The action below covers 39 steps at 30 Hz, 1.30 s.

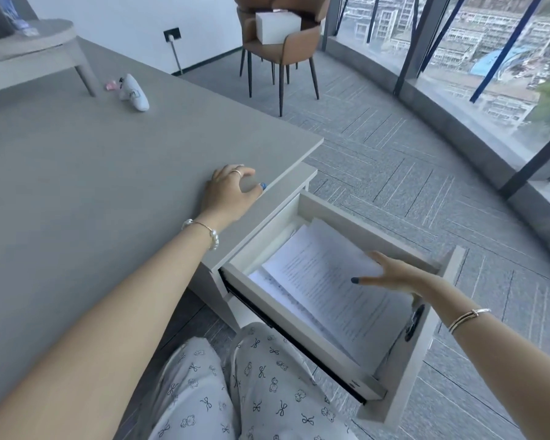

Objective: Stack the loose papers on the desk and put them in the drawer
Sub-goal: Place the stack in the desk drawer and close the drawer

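A stack of printed white papers (324, 281) lies slanted inside the pulled-out white drawer (302, 338) under the desk's right corner. My right hand (391, 274) hovers flat over the papers' right side, fingers spread, thumb pointing left, touching or just above the top sheet. My left hand (229, 188) rests on the grey desk (92, 192) near its right edge, fingers loosely curled and apart, holding nothing. No loose papers show on the desktop.
A small white pouch (134, 93) and a pink item (111, 86) lie at the desk's far side, beside a raised grey shelf (29, 49). A brown chair (280, 42) with a white box stands beyond. Glass windows run along the right. My patterned trousers are below.
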### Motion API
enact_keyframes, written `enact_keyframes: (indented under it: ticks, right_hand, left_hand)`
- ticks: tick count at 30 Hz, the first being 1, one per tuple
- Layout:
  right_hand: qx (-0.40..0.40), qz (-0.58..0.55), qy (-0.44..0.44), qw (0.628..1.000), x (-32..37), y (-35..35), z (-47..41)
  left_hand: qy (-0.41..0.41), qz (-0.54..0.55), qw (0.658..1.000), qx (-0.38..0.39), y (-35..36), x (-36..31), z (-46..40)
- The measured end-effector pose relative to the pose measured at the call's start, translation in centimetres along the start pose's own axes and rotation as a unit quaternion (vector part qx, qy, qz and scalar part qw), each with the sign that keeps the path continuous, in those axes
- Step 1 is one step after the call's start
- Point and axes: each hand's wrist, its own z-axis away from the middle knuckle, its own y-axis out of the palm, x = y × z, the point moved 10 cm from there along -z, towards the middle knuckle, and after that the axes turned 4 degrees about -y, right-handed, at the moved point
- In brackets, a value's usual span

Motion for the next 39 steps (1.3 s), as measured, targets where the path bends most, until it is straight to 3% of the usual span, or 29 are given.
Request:
enact_keyframes:
  ticks: [2, 8, 14, 18, 28, 33, 36, 39]
  right_hand:
    - [-0.031, 0.03, 0.013, 0.999, -0.9, -0.2, 0.0]
    - [-0.201, 0.108, -0.058, 0.972, -0.7, -3.1, 3.6]
    - [-0.325, 0.045, -0.106, 0.939, -2.0, -3.3, 7.9]
    - [-0.388, 0.01, -0.082, 0.918, -1.4, -3.9, 8.0]
    - [-0.399, -0.022, -0.109, 0.91, 4.8, -3.6, 3.4]
    - [-0.353, -0.037, -0.155, 0.922, 8.1, -3.2, 1.2]
    - [-0.324, -0.082, -0.179, 0.925, 8.6, -2.9, 1.1]
    - [-0.345, -0.105, -0.175, 0.916, 7.7, -2.8, 2.3]
  left_hand:
    - [0.001, 0.0, 1.0, 0.0, -0.1, 0.0, 0.0]
    - [0.002, -0.004, 1.0, 0.004, -0.1, -0.2, 0.3]
    - [0.006, -0.015, 1.0, 0.011, 0.1, -0.3, 0.4]
    - [0.001, -0.015, 1.0, 0.008, 0.2, -0.2, 0.3]
    - [-0.01, -0.002, 1.0, 0.007, 0.2, -0.1, 0.3]
    - [-0.011, -0.001, 1.0, 0.013, 0.1, -0.1, 0.4]
    - [-0.01, -0.003, 1.0, 0.013, 0.1, -0.1, 0.3]
    - [-0.009, -0.004, 1.0, 0.011, 0.1, -0.1, 0.3]
